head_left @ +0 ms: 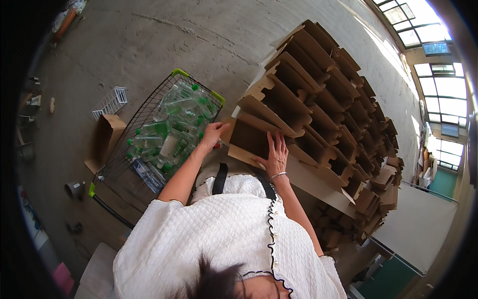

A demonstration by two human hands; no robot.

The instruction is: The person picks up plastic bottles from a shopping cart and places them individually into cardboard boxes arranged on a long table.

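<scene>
An open cardboard box [246,137] stands in front of me, at the near left end of a big block of similar boxes. My left hand [214,134] is closed, its fingers pinching the box's left flap. Over the near right corner of the box lies my right hand [276,155], its fingers spread against the cardboard and its thumb toward the near edge. Left of the box is a wire shopping cart [158,84] with green corner pieces. It is heaped with clear plastic bottles [174,144] that have green caps and labels.
Several rows of open cardboard boxes [323,97] spread to the right on a pale surface. A loose carton [106,137] and a white wire basket [110,102] are on the concrete floor left of the cart. A white board [420,224] stands at the far right.
</scene>
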